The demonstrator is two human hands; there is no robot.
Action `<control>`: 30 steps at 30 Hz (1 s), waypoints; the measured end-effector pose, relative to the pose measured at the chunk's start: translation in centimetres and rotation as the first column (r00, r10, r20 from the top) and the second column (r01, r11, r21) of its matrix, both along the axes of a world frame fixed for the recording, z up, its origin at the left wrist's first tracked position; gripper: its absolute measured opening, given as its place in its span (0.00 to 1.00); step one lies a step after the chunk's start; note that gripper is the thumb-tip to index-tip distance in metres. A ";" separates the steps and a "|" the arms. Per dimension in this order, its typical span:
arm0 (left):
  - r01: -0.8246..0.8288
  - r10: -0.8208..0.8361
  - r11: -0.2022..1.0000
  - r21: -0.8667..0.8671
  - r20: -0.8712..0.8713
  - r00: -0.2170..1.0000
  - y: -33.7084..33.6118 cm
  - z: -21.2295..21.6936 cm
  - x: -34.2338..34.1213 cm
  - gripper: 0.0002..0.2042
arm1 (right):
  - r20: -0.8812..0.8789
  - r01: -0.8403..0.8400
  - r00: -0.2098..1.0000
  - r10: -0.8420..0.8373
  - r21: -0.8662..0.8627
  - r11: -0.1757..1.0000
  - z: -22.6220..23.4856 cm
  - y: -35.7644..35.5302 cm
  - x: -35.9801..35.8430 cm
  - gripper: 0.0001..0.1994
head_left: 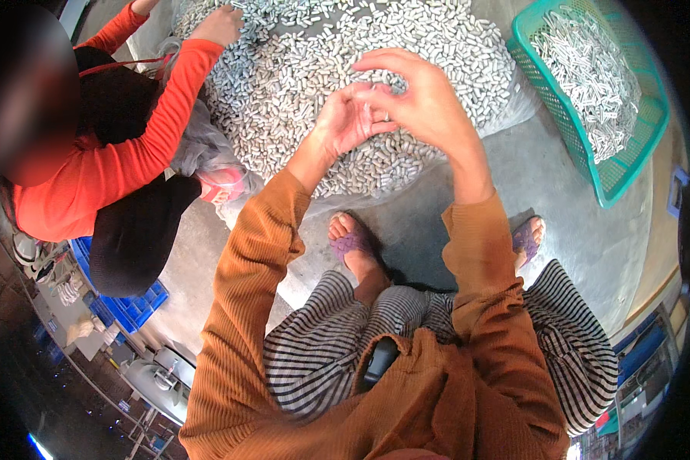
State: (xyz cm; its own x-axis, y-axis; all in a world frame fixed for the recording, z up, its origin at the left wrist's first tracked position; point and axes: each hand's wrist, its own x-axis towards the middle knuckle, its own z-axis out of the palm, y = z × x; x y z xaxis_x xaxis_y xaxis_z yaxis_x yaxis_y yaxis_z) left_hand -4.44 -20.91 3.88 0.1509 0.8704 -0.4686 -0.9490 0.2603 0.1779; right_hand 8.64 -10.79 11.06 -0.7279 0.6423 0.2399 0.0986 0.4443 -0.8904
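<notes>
Over a broad pile of small pale grey, short cylindrical pieces (299,84), my two hands meet at about the middle. My left hand (343,121) has its palm turned up and its fingers loosely bent, partly covered by the other hand. From the right, my right hand (425,96) arches across it, index finger curved out and apart from the thumb. Its thumb side touches or overlaps the left fingers. No piece shows in either hand. The pile lies on clear plastic sheeting (517,107) on the floor.
A green plastic basket (590,172) at the far right holds many slender silvery pieces (590,80). On the left a co-worker in an orange-red sleeve (157,115) reaches a hand (218,25) into the pile. Blue plastic crates (134,307) lie behind that person. My sandalled feet (353,245) stand at the pile's near edge.
</notes>
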 end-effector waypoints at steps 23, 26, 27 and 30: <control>0.287 -0.314 0.726 -0.625 -0.673 -0.670 2.6 0.8 -2.8 0.13 | 0.682 0.062 0.730 -0.049 0.005 0.998 -7.9 -1.1 1.6 0.05; 0.418 -0.381 0.727 -0.545 -0.827 -0.414 1.6 2.6 -3.5 0.11 | 0.576 0.077 0.817 0.029 -0.159 0.984 -8.3 0.1 3.4 0.07; 0.440 -0.371 0.774 -0.454 -0.890 -0.266 1.1 2.7 -4.3 0.10 | 0.508 0.112 0.861 0.026 -0.238 0.965 -8.9 0.6 3.9 0.08; 0.359 -0.328 0.913 -0.196 -0.874 0.358 -0.5 3.2 -6.8 0.07 | 0.278 0.146 0.960 0.004 -0.516 0.844 -10.2 1.8 4.9 0.09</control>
State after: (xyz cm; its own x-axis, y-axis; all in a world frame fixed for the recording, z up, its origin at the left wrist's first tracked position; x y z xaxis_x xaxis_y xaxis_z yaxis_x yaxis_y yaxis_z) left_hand -11.27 -21.46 7.12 -0.0374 0.8590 -0.5107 -0.0929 0.5058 0.8576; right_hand 13.59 -8.99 0.88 -0.6620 0.6679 -0.3401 0.3707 -0.1027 -0.9231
